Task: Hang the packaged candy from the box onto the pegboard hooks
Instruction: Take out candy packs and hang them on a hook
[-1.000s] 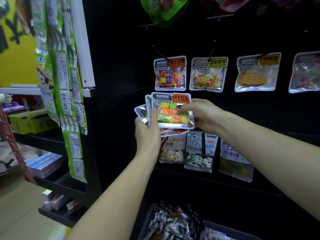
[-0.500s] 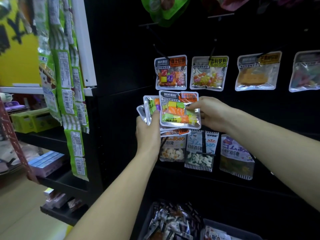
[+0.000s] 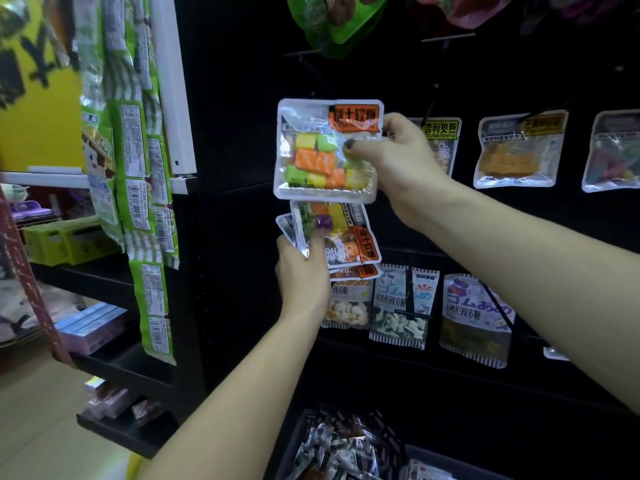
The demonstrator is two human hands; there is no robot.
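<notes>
My right hand (image 3: 398,161) pinches a clear candy packet (image 3: 322,150) with an orange label and coloured cubes, held up flat before the black pegboard (image 3: 242,133); it covers the packet and hook behind it. Below, my left hand (image 3: 301,268) grips a small fanned stack of the same candy packets (image 3: 343,233). The box (image 3: 291,445) stands at the bottom, full of packets.
More candy packets hang to the right: a yellow-labelled one (image 3: 441,133), an orange one (image 3: 516,150) and gummy bags (image 3: 401,306) in the lower row. Green snack strips (image 3: 138,168) hang at left beside shelves (image 3: 104,278).
My right hand has lifted one packet off the stack and raised it up to the upper hook row. My left hand keeps the rest of the stack low.
</notes>
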